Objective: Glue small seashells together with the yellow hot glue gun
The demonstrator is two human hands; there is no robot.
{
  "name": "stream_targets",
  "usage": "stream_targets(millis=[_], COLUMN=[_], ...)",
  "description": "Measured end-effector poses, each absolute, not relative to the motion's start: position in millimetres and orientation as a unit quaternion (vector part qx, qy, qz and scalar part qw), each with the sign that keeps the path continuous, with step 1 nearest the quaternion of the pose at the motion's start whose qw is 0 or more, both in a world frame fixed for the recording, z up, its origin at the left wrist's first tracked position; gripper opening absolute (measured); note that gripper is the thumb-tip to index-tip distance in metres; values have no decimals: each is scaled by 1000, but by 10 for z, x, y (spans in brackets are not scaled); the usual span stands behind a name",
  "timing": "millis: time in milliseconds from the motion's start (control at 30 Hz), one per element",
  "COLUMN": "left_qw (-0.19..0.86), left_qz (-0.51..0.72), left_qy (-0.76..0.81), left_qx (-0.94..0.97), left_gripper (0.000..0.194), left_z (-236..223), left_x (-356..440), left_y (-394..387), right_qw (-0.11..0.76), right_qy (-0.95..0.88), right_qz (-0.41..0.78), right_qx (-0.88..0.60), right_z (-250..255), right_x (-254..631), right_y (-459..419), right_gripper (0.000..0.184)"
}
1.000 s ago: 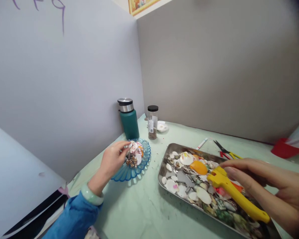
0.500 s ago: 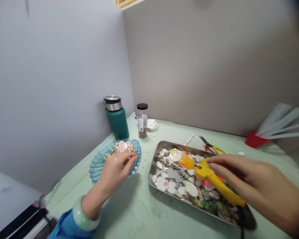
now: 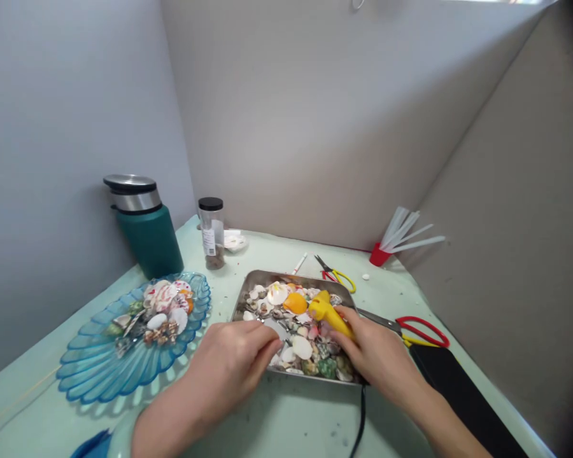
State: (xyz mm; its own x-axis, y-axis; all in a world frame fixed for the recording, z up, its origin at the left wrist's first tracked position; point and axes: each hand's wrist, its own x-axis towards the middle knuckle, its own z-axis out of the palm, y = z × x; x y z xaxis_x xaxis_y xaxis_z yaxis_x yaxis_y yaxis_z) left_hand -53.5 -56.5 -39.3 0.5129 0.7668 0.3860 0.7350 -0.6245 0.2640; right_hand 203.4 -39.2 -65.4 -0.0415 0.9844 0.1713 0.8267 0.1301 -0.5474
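Tool (image 3: 333, 314) slants lengthwise from right hand (image 3: 378, 350), thick end far-left.

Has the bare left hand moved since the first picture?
Yes: the left hand went from the translucent blue scalloped plate rightward, to the near-left part of the silver rectangular metal tray.
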Motion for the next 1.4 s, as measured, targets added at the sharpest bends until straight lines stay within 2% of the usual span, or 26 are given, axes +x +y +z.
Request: stream_targets(millis=[67,167,300,433,567,733,867,1100,1400], left_qw=[30,19,-11,-29,-32,-27,-25,-45,-20], left_qz=[200,137,74,47,21,-4,-20,2,-33], left_qy=[433,435,436,439,427,365,339,374,324], left_qx=[879,890,897,897,904,931,940,926,945], left_gripper=[23,20,20,22,20,28,17,23,22], left_z=[-322,-213,-133,-209,-362,-469,-504,-589,-540], left_x=[-472,-355,-151,90,332,514,517,633,781], left_y=[-529,-453,-237,133,466,658,733,798,803], right_qw=[332,438,522,575,618,649,648,643,628], right_qy=[-675,-618,-547,-477,-426,-387,-380,-381,-388], right_qz=[214,313,414,451,435,417,413,402,407], right_qx=[-624,-573,-507,-488,-498,-505,-515,-529,-538], right_z=[-633,-595,-630,-730,-808,-840,-855,-898,-870], right_x=[2114,2198,2177,2125,2129,2135,2130,2142,2145], right_y=[-370,-363,-366,-347,-322,-298,-304,-299,-316], right_gripper=[39,31,27,28,32,34,34,34,33])
